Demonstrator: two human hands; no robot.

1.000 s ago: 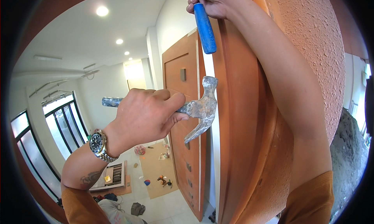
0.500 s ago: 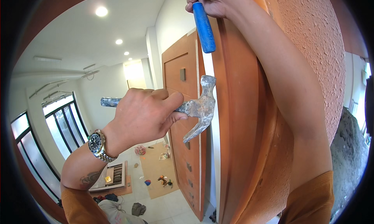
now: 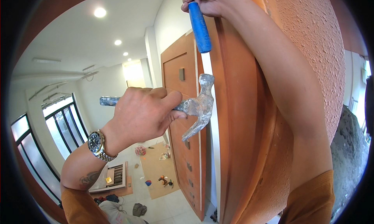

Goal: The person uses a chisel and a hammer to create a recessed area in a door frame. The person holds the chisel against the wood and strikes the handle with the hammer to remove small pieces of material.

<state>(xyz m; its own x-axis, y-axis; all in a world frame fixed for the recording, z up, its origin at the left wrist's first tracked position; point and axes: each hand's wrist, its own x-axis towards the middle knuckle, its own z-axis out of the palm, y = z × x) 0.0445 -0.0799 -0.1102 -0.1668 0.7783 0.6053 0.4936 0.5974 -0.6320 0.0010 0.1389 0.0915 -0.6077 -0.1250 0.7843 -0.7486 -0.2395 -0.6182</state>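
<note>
My left hand is closed around the handle of a worn claw hammer. The hammer lies roughly level, its striking face up and its claw down. Above it, at the top edge, my right hand grips a blue-handled, chisel-like tool. This tool's handle butt points down toward the hammer face, with a gap between them; its working end is out of view. Both hands are beside the brown wooden door frame. Left of the frame stands a brown panelled door, with a pale strip between them.
A rough orange textured wall rises close on the right, near my right arm. Below, on the floor, are a brown sheet with tools and bags on it, a framed slatted panel and a dark bundle. Dark-framed windows stand at left.
The blue-handled tool and my right hand have shifted slightly left. The hammer has moved very slightly left and up; both grips are unchanged.
</note>
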